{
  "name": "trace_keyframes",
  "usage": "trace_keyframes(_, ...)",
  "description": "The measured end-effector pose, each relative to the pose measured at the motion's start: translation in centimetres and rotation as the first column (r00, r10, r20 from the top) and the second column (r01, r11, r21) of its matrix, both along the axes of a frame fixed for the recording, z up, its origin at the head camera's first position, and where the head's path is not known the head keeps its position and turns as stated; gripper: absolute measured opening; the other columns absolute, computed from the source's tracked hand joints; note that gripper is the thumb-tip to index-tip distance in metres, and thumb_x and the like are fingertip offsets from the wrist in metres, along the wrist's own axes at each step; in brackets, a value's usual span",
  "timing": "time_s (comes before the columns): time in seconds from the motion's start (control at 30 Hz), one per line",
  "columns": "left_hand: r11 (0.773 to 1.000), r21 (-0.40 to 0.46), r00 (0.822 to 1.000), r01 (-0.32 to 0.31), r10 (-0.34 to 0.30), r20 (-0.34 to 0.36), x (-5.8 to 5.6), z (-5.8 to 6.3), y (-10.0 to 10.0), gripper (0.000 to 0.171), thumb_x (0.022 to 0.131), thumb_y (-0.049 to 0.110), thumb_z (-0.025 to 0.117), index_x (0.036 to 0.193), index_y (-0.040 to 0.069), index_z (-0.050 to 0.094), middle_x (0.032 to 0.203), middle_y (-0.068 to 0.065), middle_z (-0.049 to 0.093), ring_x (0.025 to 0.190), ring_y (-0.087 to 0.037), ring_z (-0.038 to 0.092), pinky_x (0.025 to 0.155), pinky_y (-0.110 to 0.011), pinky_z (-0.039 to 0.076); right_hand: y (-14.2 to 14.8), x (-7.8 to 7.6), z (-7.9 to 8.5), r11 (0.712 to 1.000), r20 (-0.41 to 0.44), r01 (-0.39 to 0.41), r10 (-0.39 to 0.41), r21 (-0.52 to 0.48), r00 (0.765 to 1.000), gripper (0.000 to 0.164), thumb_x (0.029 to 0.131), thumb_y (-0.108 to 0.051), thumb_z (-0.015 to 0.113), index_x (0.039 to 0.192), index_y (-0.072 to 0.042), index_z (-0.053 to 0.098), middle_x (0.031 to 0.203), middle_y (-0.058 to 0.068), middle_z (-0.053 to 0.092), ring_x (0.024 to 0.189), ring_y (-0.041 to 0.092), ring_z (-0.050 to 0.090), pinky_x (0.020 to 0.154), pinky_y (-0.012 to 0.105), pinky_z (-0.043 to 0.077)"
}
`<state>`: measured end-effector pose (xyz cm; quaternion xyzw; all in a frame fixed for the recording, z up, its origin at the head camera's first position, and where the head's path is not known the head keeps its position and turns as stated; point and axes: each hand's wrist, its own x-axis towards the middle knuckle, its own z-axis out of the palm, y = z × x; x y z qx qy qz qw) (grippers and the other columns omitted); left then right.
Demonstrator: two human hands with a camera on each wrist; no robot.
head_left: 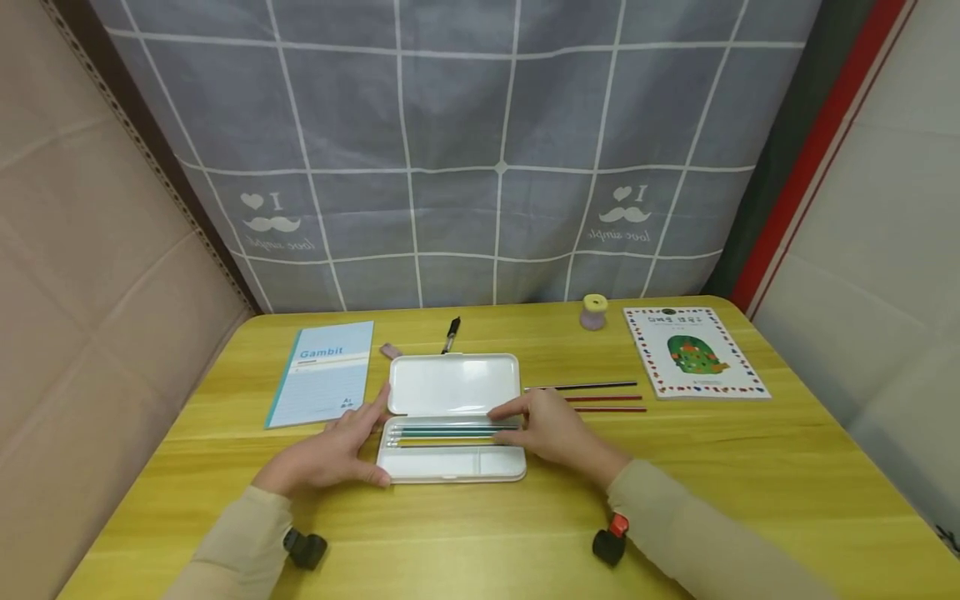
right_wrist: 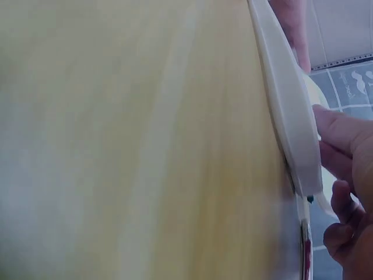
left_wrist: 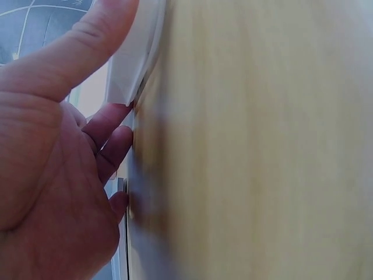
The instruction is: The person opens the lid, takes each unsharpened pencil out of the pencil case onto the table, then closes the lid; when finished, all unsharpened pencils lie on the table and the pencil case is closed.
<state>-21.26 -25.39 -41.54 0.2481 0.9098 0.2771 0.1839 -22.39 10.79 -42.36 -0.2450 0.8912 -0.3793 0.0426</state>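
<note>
A white pencil case (head_left: 442, 464) lies open on the table, its lid (head_left: 453, 385) tipped back. Several pencils (head_left: 442, 432), teal and yellow among them, lie lengthwise in its back part. My left hand (head_left: 341, 446) spans the case's left end, thumb at the front corner and forefinger beside the lid. In the left wrist view that thumb (left_wrist: 87, 46) lies over the case's corner, the other fingers low by the table. My right hand (head_left: 555, 427) reaches over the right end, thumb and forefinger on either side of the pencils' ends; I cannot tell whether they pinch one.
Right of the case lie three dark and red pencils (head_left: 607, 398), partly behind my right hand. A blue notebook (head_left: 322, 375) is at left, a picture-covered booklet (head_left: 693, 354) at right. Along the back are an eraser (head_left: 391, 351), a black pen (head_left: 452, 335) and a yellow-and-purple spool-shaped thing (head_left: 593, 312).
</note>
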Motion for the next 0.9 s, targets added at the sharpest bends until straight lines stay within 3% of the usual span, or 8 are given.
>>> trace_keyframes(0.13,1.000,0.009,1.000,-0.004,0.004,-0.001,0.0,-0.1,0.0,0.133,0.083,0.054,0.083,0.167,0.009,-0.010,0.158,-0.010,0.049,0.155,-0.048,0.017,0.117,-0.075,0.004,-0.9,0.1,-0.2,0.995,-0.077,0.022,-0.015,0.096,0.997,0.024,0.086,-0.028,0.088,0.108,-0.020,0.085,0.101,-0.007,0.080,0.081,0.006,0.070,0.073,0.026,0.054)
trace_keyframes(0.27,1.000,0.010,1.000,-0.007,0.007,0.004,0.0,-0.2,0.0,0.133,0.083,0.054,0.083,0.167,0.010,-0.011,0.159,-0.009,0.048,0.155,-0.048,0.014,0.117,-0.075,0.003,-1.4,0.2,-0.2,0.992,-0.112,0.030,-0.016,0.122,0.994,0.022,0.086,-0.026,0.088,0.108,-0.020,0.085,0.102,-0.006,0.080,0.101,0.013,0.074,0.086,0.036,0.058)
trace_keyframes(0.63,1.000,0.008,1.000,-0.007,0.007,0.006,0.0,-0.2,-0.1,0.133,0.083,0.054,0.083,0.167,0.009,-0.011,0.162,-0.011,0.044,0.156,-0.050,0.009,0.117,-0.076,0.002,-2.1,0.4,-0.3,0.989,-0.119,0.042,-0.024,0.143,0.993,0.021,0.086,-0.023,0.088,0.107,-0.018,0.085,0.101,-0.005,0.080,0.100,0.014,0.074,0.085,0.035,0.058)
trace_keyframes(0.9,1.000,0.018,1.000,-0.005,0.005,0.002,0.1,-0.2,-0.2,0.133,0.084,0.054,0.083,0.167,0.010,-0.011,0.160,-0.011,0.046,0.156,-0.050,0.008,0.117,-0.076,0.001,-2.6,0.5,-0.4,0.985,-0.172,0.066,-0.038,0.158,0.984,0.021,0.084,-0.025,0.090,0.103,-0.019,0.085,0.097,-0.006,0.080,0.096,0.012,0.074,0.084,0.034,0.058)
